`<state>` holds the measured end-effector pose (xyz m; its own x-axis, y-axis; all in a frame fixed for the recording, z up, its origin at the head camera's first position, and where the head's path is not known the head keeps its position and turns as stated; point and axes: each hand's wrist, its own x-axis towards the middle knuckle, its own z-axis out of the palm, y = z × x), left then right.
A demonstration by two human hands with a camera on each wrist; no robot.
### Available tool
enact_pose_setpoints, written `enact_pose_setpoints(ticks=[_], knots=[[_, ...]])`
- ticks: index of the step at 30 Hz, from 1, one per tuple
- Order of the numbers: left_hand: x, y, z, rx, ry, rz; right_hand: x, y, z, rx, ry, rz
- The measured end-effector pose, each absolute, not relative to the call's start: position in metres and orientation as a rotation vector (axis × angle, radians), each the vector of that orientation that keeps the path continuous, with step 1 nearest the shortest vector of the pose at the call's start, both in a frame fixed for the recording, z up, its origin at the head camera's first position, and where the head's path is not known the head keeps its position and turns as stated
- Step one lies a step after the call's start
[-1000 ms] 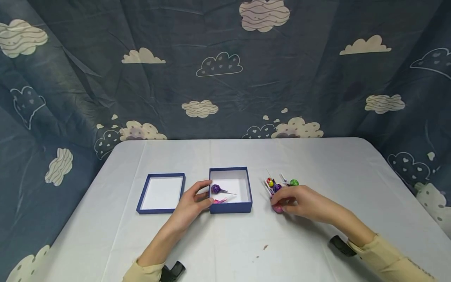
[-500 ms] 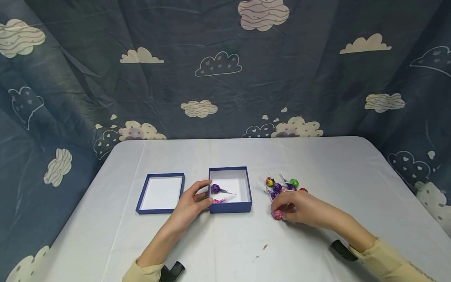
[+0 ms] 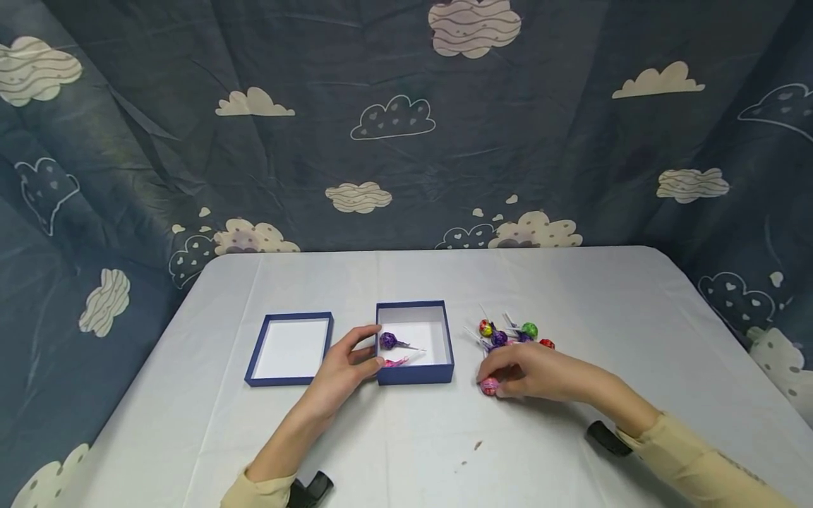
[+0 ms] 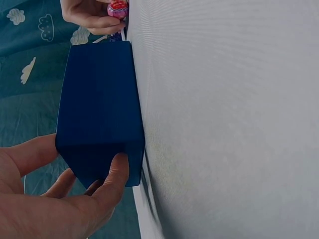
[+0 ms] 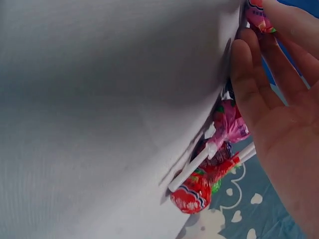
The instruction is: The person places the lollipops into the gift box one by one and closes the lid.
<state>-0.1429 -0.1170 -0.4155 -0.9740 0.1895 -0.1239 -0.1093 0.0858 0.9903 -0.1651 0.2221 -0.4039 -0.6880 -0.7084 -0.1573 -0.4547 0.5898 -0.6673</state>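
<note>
My left hand [image 3: 346, 363] rests against the left side of a blue box [image 3: 416, 374] with a white inside. Its index finger touches near the rim and the thumb presses the wall, as the left wrist view shows. In the box lie a purple lollipop [image 3: 389, 341] and a pink-wrapped one [image 3: 396, 362], partly hidden by the front wall. Off to the right, my right hand [image 3: 540, 370] pinches a pink-red lollipop [image 3: 488, 386] by its wrapped head, low over the table. The stick of that lollipop is hidden.
Several lollipops lie bunched behind my right hand, among them a green one [image 3: 530, 329], a purple one [image 3: 500, 338] and a red one [image 5: 192, 196]. A blue-edged lid [image 3: 295, 349], white inside up, lies left of the box on the white table [image 3: 432, 451].
The right hand has drawn the pink-red lollipop toward the front and then left, away from the bunch. More of the bunch shows now. The left hand and the box have stayed put.
</note>
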Motion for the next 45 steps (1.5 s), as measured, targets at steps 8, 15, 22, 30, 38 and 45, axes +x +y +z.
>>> enact_pose_setpoints(ticks=[8, 15, 22, 30, 38, 45], knots=[[-0.142, -0.117, -0.414, 0.075, 2.145, 1.969, -0.162, 0.216, -0.406, -0.975, 2.387, -0.932], [-0.142, -0.116, -0.414, 0.087, 2.132, 1.991, -0.157, 0.208, -0.402, -1.051, 2.497, -0.958], [-0.143, -0.116, -0.415, 0.088, 2.122, 1.993, -0.152, 0.201, -0.395, -1.021, 2.571, -0.982], [-0.141, -0.117, -0.414, 0.067, 2.186, 1.941, -0.153, 0.198, -0.390, -1.021, 2.580, -1.037], [-0.140, -0.116, -0.414, 0.060, 2.181, 1.947, -0.159, 0.196, -0.391, -0.979, 2.609, -1.146], [-0.141, -0.116, -0.415, 0.062, 2.178, 1.956, -0.164, 0.190, -0.390, -0.893, 2.700, -1.211]])
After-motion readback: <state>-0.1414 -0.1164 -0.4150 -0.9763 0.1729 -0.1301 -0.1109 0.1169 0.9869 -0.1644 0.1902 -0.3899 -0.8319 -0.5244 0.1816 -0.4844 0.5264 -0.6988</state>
